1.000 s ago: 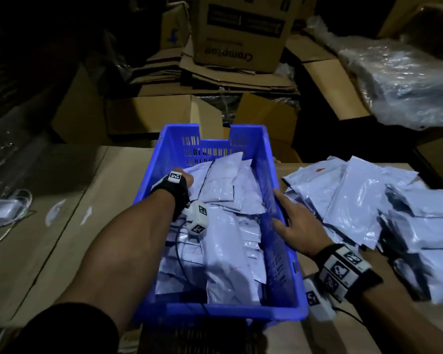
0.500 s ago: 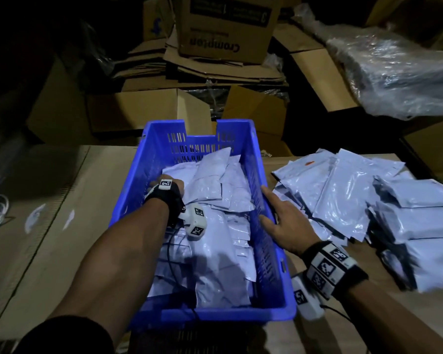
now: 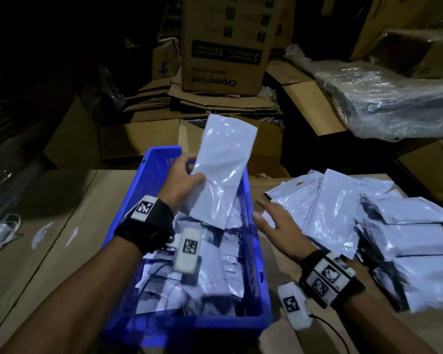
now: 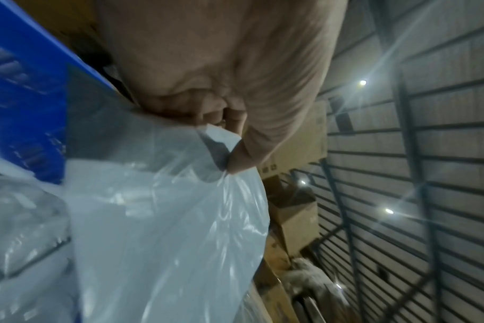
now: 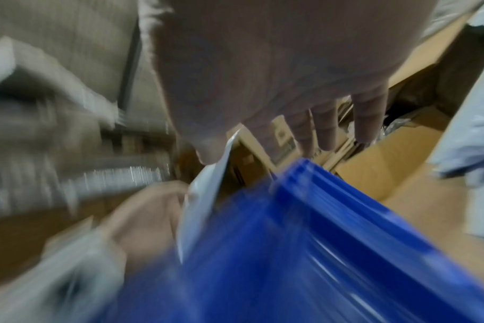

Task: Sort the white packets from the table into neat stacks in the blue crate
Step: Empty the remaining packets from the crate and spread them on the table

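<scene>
Your left hand [image 3: 182,181] grips one white packet [image 3: 221,172], thumb across its front and fingers curled behind its left edge, and holds it raised and tilted above the far half of the blue crate [image 3: 128,200]. In the left wrist view the same hand [image 4: 221,72] pinches the top edge of the packet [image 4: 163,218], with the crate wall [image 4: 22,113] to the left.

Your right hand [image 3: 279,229] is flat, palm down, fingers straight and spread, holding nothing. It lies just right of the crate's right wall, its fingertips touching the near left edge of the loose packets [image 3: 333,215] on the table [image 3: 62,215]. The right wrist view is heavily blurred; it shows the extended fingers [image 5: 368,113] above the crate rim [image 5: 318,196].

Inside the crate, more packets [image 3: 215,272] lie overlapping and uneven. To the right of the crate, the pile of loose packets spreads over the table's right part, with thicker bundles [image 3: 420,241] at its right end.

Beyond the table stand cardboard boxes [image 3: 225,47] on flattened cardboard, and a plastic-wrapped bundle [image 3: 394,98] lies at far right. A white cable [image 3: 0,231] rests at the table's left edge.
</scene>
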Available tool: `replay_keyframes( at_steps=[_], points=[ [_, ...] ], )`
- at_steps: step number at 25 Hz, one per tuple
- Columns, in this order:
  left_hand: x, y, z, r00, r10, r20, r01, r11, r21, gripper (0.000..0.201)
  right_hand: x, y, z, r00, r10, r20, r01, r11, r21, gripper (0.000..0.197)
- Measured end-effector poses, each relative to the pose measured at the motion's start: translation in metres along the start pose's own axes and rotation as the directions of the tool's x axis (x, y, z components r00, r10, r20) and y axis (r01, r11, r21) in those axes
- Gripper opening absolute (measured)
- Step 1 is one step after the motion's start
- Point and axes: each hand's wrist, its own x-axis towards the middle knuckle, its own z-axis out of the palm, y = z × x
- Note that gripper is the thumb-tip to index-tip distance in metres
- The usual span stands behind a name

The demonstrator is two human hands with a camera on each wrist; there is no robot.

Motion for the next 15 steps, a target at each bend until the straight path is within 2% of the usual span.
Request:
replay_keyframes(
  at_steps=[1,2,4,7,9,11,13,15],
  points=[
    [-0.013,0.008,0.007,0.996,0.04,0.082,-0.039,0.999,-0.007,0.041,-0.001,-0.009,-0.01,0.999,0.012,-0.034,-0.006,0.986,0.168,0.08],
    [-0.024,0.013,0.015,0.985,0.076,0.158,-0.075,0.997,-0.011,0.043,-0.004,-0.016,-0.021,0.998,0.003,-0.067,0.019,0.944,0.329,0.065],
    [-0.04,0.017,0.03,0.947,0.107,0.302,-0.116,0.993,0.01,0.045,-0.007,-0.023,-0.036,0.988,0.027,-0.153,0.056,0.855,0.515,0.034],
    [-0.05,0.017,0.055,0.878,0.097,0.468,-0.128,0.991,0.036,0.046,-0.013,-0.019,-0.045,0.945,0.142,-0.294,0.078,0.776,0.625,0.028],
    [-0.047,0.011,0.066,0.869,0.056,0.491,-0.098,0.993,0.061,0.037,-0.02,-0.008,-0.05,0.912,0.226,-0.343,0.075,0.731,0.678,0.026],
    [-0.031,-0.007,0.063,0.92,0.081,0.383,-0.135,0.984,0.116,0.02,-0.032,0.008,-0.061,0.87,0.303,-0.389,0.071,0.704,0.707,0.024],
    [-0.003,-0.033,0.049,0.986,0.076,0.152,-0.122,0.939,0.323,0.008,-0.051,0.032,-0.071,0.814,0.365,-0.452,0.071,0.709,0.701,0.017],
    [0.022,-0.057,0.029,0.999,-0.053,0.003,0.038,0.759,0.65,0.027,-0.072,0.057,-0.074,0.724,0.48,-0.495,0.024,0.699,0.714,0.018]
  ],
)
